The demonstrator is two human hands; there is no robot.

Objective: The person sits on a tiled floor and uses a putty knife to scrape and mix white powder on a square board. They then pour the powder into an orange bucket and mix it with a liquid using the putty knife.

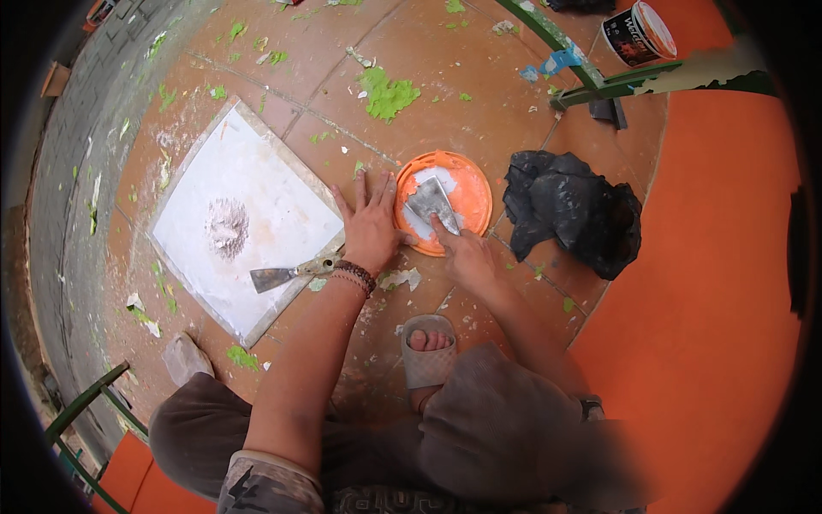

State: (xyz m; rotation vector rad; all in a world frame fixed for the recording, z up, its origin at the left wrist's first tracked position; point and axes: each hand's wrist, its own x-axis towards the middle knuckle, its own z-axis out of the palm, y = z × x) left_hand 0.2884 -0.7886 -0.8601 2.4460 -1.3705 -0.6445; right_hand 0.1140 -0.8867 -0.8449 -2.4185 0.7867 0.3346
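My right hand (473, 259) grips a putty knife (431, 201), its wide metal blade flat on a round orange lid (486, 206). Orange paint and whitish patches cover the lid's inside. At the lid's left edge, my left hand (372, 224) presses down with its fingers spread, the thumb by the rim. Left of that hand lies a square white board (282, 184) bearing a small heap of pale powder (228, 230). A second putty knife (276, 278) rests across the board's near right edge, its handle end close to my left wrist.
A crumpled black plastic bag (575, 210) lies right of the lid, beside an orange wall (702, 283). Green metal framing (591, 81) and a paint bucket (640, 36) stand at the far right. Green flakes (387, 94) litter the tiled floor. My sandalled foot (428, 347) is near.
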